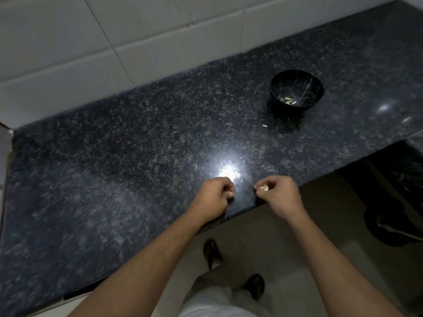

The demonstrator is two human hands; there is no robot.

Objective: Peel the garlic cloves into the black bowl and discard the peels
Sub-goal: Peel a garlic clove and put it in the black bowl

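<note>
A black bowl (296,89) with thin pale veins stands on the dark granite counter (137,138) at the back right; several peeled garlic cloves (289,101) lie in its bottom. My right hand (280,197) pinches a pale garlic clove (263,187) between thumb and fingers near the counter's front edge. My left hand (215,197) is curled a short way to its left, and a small pale bit shows at its fingertips (230,195); what it is I cannot tell. A white scrap (265,125) lies on the counter in front of the bowl.
White wall tiles (114,42) rise behind the counter. A bright light reflection (226,170) glares on the granite just beyond my hands. Below the counter edge are a beige floor, my feet in sandals (211,252), and a dark bin bag (393,202) at the right.
</note>
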